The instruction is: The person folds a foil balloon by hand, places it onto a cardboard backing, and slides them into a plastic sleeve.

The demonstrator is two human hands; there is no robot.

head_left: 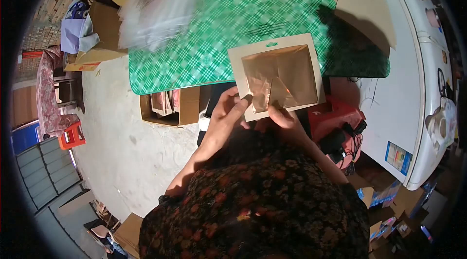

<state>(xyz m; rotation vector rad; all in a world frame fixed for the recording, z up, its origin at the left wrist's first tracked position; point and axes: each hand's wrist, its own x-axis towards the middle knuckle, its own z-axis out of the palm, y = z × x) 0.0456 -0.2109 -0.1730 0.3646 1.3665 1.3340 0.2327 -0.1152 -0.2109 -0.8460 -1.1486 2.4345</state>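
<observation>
A flat cardboard box with a clear window (pixel 287 71) and a hang hole in its top edge is held over the near edge of the table. The brown inside shows through the shiny, creased film. My left hand (pixel 227 113) grips its lower left corner, thumb on the front. At the bottom edge, my right hand (pixel 283 119) presses its thumb on the front, with its other fingers hidden behind. A stack of clear plastic bags (pixel 163 8) lies on the green checked tablecloth (pixel 233 6), to the left and beyond the box.
Below the table stands an open carton (pixel 187 105) with packages inside. A red case with black cables (pixel 335 127) is right of my body, beside a white refrigerator (pixel 389 108). A cardboard sheet (pixel 362 10) lies at the table's right. Another carton (pixel 104 30) stands at the left.
</observation>
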